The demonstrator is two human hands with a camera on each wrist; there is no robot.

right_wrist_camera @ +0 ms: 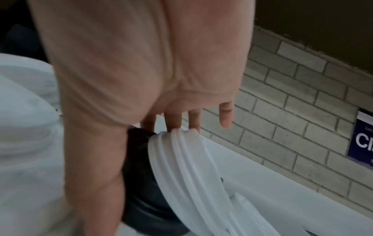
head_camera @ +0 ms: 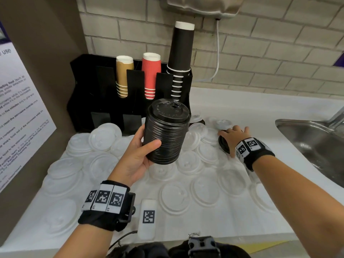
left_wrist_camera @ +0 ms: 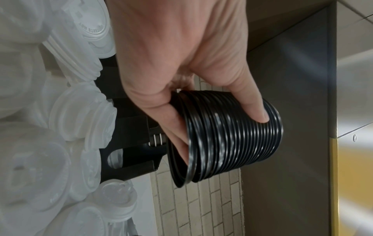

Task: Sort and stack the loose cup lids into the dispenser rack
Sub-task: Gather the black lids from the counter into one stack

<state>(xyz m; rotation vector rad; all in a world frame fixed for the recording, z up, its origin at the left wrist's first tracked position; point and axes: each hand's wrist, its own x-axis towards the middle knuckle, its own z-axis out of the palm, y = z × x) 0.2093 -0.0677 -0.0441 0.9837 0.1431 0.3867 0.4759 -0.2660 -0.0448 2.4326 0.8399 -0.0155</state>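
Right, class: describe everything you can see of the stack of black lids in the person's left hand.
The stack of black lids is a tall nested column of glossy, plastic-looking dome lids, rims forming close ridges down its side. The top lid shows a sip opening and embossed lettering. It is held tilted above the white lids, clear of the counter. The left hand grips it, thumb across the front, fingers behind.

Your right hand is covering most of the black lid beneath it, so the grip is not showing in the head view. In the right wrist view your palm is blocking the fingers, and blur is smearing the white lids. The stack of black lids is hiding your left hand's fingers behind it.
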